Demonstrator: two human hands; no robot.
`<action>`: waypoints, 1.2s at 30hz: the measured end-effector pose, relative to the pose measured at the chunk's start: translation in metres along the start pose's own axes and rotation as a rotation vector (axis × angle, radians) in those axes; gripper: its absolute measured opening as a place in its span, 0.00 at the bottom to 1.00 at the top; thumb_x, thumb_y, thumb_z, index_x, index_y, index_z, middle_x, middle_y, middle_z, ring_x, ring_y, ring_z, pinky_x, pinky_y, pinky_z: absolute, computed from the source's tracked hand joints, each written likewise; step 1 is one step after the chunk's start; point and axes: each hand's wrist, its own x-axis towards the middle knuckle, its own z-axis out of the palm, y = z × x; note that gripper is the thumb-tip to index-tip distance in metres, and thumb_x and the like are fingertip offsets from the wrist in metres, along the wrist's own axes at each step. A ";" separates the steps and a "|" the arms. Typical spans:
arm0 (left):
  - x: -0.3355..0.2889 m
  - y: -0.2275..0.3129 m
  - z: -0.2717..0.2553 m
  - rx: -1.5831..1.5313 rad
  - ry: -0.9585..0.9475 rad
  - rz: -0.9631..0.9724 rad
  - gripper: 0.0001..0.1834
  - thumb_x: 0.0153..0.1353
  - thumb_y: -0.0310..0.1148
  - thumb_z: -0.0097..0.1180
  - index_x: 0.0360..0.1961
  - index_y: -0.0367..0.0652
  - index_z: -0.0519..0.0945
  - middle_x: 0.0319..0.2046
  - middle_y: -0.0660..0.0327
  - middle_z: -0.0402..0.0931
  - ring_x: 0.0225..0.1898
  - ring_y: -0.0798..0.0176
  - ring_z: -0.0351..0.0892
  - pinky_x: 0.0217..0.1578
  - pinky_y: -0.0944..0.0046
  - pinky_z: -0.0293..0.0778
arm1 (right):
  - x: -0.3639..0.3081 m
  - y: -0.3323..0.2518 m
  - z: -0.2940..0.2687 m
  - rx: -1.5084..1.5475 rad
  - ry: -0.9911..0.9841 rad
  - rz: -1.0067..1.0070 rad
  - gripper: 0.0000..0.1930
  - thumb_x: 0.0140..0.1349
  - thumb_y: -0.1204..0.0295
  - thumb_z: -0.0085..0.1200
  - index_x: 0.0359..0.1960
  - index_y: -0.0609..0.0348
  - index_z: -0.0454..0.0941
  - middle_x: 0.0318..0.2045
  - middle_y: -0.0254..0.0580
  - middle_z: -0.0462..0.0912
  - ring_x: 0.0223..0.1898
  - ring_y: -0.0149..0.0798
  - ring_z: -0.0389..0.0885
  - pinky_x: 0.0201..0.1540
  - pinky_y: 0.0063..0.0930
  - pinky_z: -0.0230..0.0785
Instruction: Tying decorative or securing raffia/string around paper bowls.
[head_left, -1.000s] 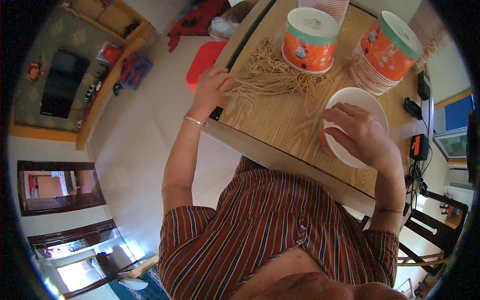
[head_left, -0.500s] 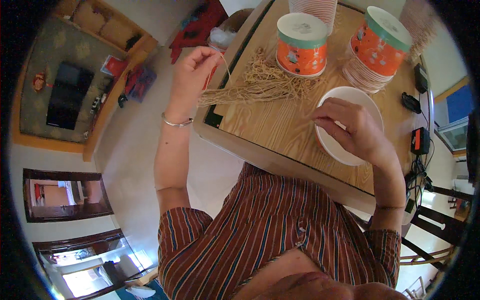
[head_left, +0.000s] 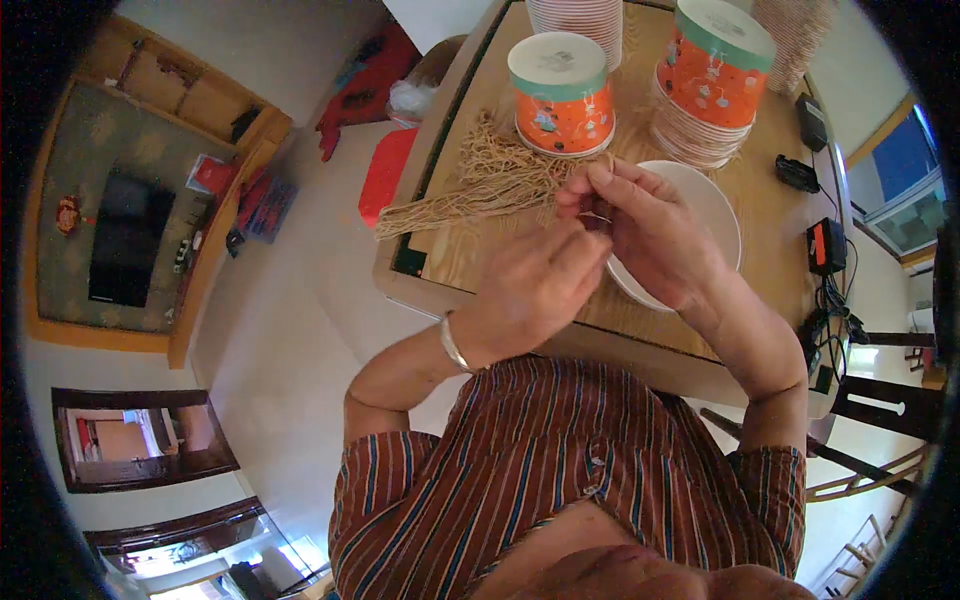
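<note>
My left hand (head_left: 540, 278), with a silver bangle on its wrist, meets my right hand (head_left: 660, 228) above the table. The fingertips of both are pinched together on a thin strand of twine (head_left: 598, 216), mostly hidden by the fingers. Beneath and behind my right hand stands a white-lined paper tub (head_left: 715, 210), its mouth facing up. A loose bundle of tan twine (head_left: 470, 205) lies left of the hands, one end hanging over the table's edge.
Behind the hands stand an upturned orange tub with green rim (head_left: 563, 100) and a stack of similar tubs (head_left: 710, 90). Taller stacks of paper tubs (head_left: 580, 20) rise farther back. Black adapters and cables (head_left: 828, 245) line the right table edge. A red stool (head_left: 385, 175) is beyond the left edge.
My left hand has come down and right from beyond the table's left edge to meet my right hand. My right hand has shifted slightly left, off the tub's mouth. The view has turned a little.
</note>
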 end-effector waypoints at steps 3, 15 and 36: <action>-0.013 0.003 0.026 -0.087 0.157 -0.016 0.12 0.52 0.24 0.63 0.38 0.42 0.78 0.31 0.57 0.79 0.30 0.54 0.80 0.29 0.56 0.75 | -0.005 -0.003 -0.001 0.093 0.013 0.014 0.11 0.71 0.65 0.45 0.43 0.60 0.75 0.38 0.39 0.80 0.41 0.34 0.79 0.49 0.29 0.71; -0.027 0.006 0.016 -0.306 0.078 -0.173 0.07 0.55 0.26 0.63 0.34 0.41 0.77 0.28 0.57 0.76 0.30 0.54 0.77 0.31 0.60 0.71 | -0.022 -0.016 0.011 -0.704 0.055 -0.001 0.17 0.74 0.60 0.39 0.40 0.60 0.75 0.17 0.25 0.64 0.18 0.20 0.57 0.21 0.16 0.49; -0.003 0.020 0.003 -0.777 -0.087 -0.543 0.13 0.68 0.38 0.53 0.33 0.38 0.73 0.19 0.64 0.70 0.19 0.73 0.66 0.20 0.70 0.64 | -0.037 -0.003 0.007 -1.396 0.179 -0.316 0.09 0.64 0.80 0.44 0.45 0.63 0.71 0.32 0.54 0.81 0.38 0.58 0.82 0.38 0.41 0.73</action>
